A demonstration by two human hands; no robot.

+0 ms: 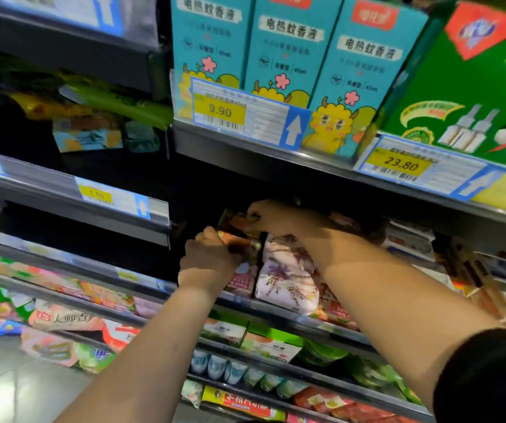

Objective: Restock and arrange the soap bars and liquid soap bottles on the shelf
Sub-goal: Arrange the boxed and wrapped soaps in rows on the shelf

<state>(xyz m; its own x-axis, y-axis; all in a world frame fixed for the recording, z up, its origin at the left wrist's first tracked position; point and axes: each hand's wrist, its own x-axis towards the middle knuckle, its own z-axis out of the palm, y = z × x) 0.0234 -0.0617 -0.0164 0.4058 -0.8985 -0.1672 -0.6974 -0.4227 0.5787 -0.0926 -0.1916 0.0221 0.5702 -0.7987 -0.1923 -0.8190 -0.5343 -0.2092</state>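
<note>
Gripping boxes (240,236), left hand (212,259) below right hand (271,217)

Shadow and blur make the print on the dark soap boxes (240,241) unreadable.

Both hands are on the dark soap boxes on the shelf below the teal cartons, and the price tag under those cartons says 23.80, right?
Not quite: the head view shows the price tag under the teal cartons reading 9.90; 23.80 sits under the green box. The left hand and right hand do grip dark soap boxes on the shelf below.
</note>
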